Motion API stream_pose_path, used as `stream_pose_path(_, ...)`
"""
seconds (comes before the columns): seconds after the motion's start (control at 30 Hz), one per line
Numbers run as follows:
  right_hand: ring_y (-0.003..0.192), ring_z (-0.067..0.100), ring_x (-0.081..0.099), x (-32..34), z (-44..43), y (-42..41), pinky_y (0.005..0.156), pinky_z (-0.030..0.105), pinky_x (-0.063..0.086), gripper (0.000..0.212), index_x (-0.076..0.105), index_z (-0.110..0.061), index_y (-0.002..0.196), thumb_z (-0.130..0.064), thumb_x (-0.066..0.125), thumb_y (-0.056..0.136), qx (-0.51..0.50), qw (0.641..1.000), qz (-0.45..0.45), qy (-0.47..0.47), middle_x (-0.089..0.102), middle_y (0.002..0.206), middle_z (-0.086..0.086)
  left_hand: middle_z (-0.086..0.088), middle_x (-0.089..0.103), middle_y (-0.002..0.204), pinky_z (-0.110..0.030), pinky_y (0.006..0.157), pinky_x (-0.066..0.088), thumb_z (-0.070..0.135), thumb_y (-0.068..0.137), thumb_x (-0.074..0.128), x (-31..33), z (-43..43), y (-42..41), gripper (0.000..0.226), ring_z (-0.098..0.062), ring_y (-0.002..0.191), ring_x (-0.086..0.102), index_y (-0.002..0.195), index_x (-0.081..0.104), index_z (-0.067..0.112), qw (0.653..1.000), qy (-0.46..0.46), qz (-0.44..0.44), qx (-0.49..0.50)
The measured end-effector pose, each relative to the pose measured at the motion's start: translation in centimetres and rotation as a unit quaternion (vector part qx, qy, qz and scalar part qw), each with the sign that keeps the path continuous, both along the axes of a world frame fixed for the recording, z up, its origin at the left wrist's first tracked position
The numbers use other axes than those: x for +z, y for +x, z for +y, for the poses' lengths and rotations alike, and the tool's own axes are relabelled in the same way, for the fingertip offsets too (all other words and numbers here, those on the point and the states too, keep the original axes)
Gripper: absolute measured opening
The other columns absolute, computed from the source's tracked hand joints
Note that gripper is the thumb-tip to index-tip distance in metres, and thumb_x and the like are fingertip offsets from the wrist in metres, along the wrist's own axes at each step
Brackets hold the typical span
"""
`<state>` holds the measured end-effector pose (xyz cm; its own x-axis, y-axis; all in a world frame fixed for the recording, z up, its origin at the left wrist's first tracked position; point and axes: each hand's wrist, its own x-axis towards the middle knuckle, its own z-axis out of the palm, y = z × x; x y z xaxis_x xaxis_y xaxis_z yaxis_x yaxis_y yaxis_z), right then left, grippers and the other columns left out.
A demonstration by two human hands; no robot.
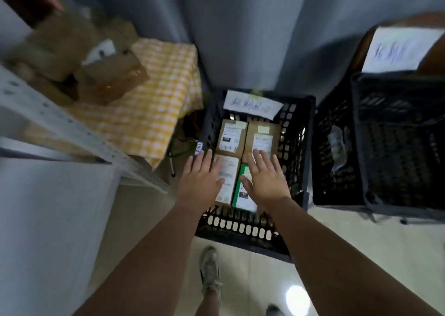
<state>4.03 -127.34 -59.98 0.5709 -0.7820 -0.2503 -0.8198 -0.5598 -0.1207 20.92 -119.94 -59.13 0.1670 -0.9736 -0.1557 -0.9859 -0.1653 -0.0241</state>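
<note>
Parcels (231, 135) sit packed two by two in the crate (240, 229), labels up, likely for quick reading. Left hand (202, 173) and right hand (265, 178) spread flat over the near pair, gripping nothing, seemingly settling them level.
</note>
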Motion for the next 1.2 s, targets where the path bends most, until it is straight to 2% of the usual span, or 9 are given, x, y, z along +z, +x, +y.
stream_pose_path(0.13,0.148,0.021,-0.003,7.9,2.9,-1.5,0.117,0.036,-0.011,0.065,0.003,-0.012,0.153,-0.05,0.015,0.101,0.063,0.996,-0.052,-0.028,0.004,0.161,0.008,-0.005,0.009,0.16,-0.042,0.118,0.002,0.048,0.1,0.023,7.8,5.5,-2.9,0.059,-0.023,0.147,0.004,0.152,0.012,0.024,0.997,-0.023,-0.016,0.074)
stream_pose_path(0.23,0.148,0.021,0.001,14.8,4.5,-1.9,0.118,0.035,-0.005,0.065,0.004,-0.011,0.153,-0.049,0.015,0.101,0.125,0.986,-0.092,-0.064,0.006,0.161,0.009,-0.007,0.008,0.16,-0.044,0.117,0.008,0.047,0.1,0.023,14.7,9.0,-4.2,0.059,-0.026,0.146,0.006,0.152,0.012,0.021,0.991,-0.052,-0.064,0.105)
stream_pose_path(0.3,0.148,0.021,0.006,20.1,5.4,-1.2,0.119,0.035,0.001,0.065,0.008,-0.011,0.153,-0.049,0.018,0.101,0.164,0.973,-0.127,-0.099,0.01,0.161,0.008,-0.011,0.015,0.158,-0.045,0.116,0.011,0.045,0.1,0.029,20.3,11.2,-4.4,0.058,-0.029,0.145,0.014,0.151,0.018,0.019,0.982,-0.099,-0.101,0.128)
stream_pose_path(0.4,0.146,0.023,0.017,27.9,7.9,0.7,0.118,0.037,0.008,0.063,0.018,-0.01,0.152,-0.047,0.026,0.101,0.215,0.948,-0.187,-0.141,0.021,0.158,0.01,-0.016,0.034,0.15,-0.048,0.112,0.022,0.041,0.098,0.041,28.5,15.5,-4.2,0.055,-0.033,0.139,0.031,0.145,0.036,0.014,0.96,-0.178,-0.136,0.167)
stream_pose_path(0.53,0.141,0.024,0.028,36.3,14.3,3.2,0.114,0.04,0.021,0.062,0.028,-0.013,0.149,-0.049,0.03,0.099,0.267,0.915,-0.246,-0.177,0.032,0.154,0.008,-0.01,0.03,0.154,-0.044,0.115,0.014,0.046,0.098,0.036,36.4,23.6,-3.7,0.056,-0.029,0.142,0.024,0.147,0.033,0.017,0.929,-0.189,-0.19,0.256)
stream_pose_path(0.63,0.139,0.025,0.031,40.8,20.1,5.0,0.115,0.038,0.019,0.062,0.028,-0.011,0.149,-0.048,0.03,0.099,0.337,0.883,-0.27,-0.182,0.035,0.152,0.01,-0.007,0.029,0.154,-0.041,0.116,0.01,0.049,0.098,0.03,40.6,30.6,-3.6,0.057,-0.026,0.143,0.022,0.148,0.029,0.021,0.897,-0.196,-0.221,0.328)
stream_pose_path(0.9,0.13,0.027,0.041,48.1,38.0,7.7,0.108,0.035,0.028,0.059,0.039,-0.01,0.143,-0.047,0.035,0.098,0.46,0.798,-0.338,-0.192,0.047,0.142,0.011,-0.008,0.028,0.154,-0.039,0.115,0.012,0.052,0.098,0.028,48.1,52.1,-7.4,0.058,-0.026,0.142,0.023,0.147,0.03,0.023,0.82,-0.198,-0.283,0.456)
stream_pose_path(1.2,0.133,0.025,0.038,49.6,64.3,4.3,0.109,0.036,0.028,0.06,0.038,-0.011,0.144,-0.048,0.034,0.098,0.574,0.703,-0.4,-0.13,0.044,0.145,0.008,-0.007,0.025,0.156,-0.042,0.116,0.014,0.057,0.096,0.021,50.3,78.0,-16.4,0.061,-0.026,0.143,0.021,0.149,0.025,0.027,0.746,-0.168,-0.331,0.553)
